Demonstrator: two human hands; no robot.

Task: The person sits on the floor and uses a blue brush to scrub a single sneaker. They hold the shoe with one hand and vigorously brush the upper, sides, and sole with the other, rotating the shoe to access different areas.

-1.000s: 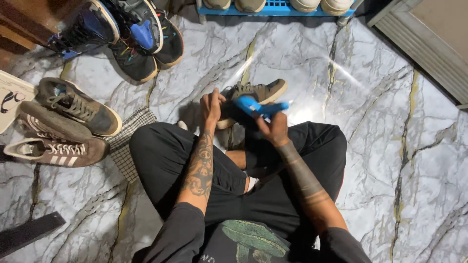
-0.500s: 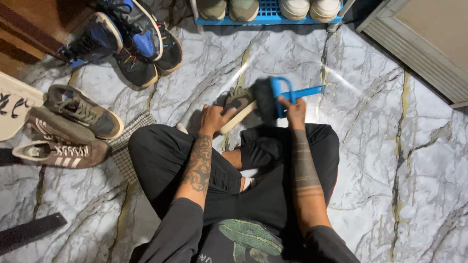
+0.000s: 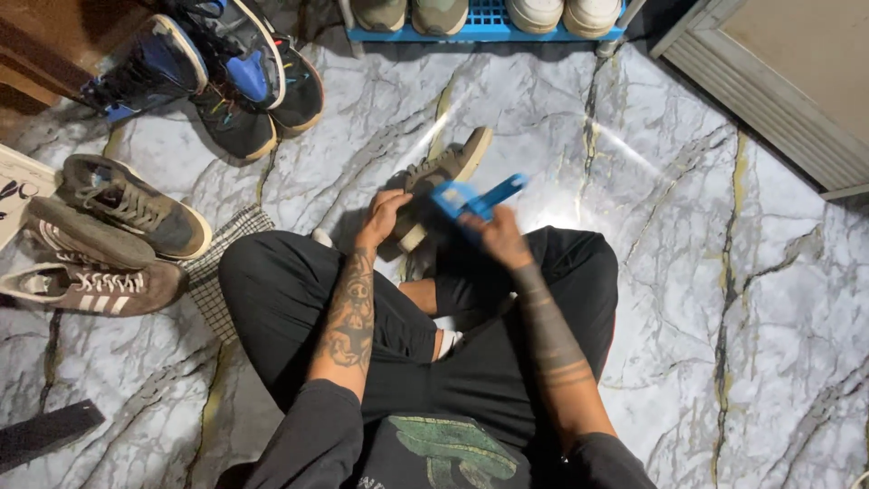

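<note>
Now, left hand [image 3: 380, 215]: fingers wrapped round the olive sneaker [image 3: 441, 177].
Right hand [image 3: 497, 234]: clamped on the blue brush [image 3: 471, 197], touching the sneaker.
Room: bare marble floor [image 3: 688, 235] beyond the grip.

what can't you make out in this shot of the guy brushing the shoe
All in the head view:
- Blue brush: bristles hidden, motion-blurred along with the right hand holding it.
- Grey-brown sneaker: heel end covered by the left hand and the brush.
- Shoes on the blue rack: cut off by the top edge.
- Checked cloth: partly under the left knee.
- Black strip: cut by the left edge; kind unclear.
</note>
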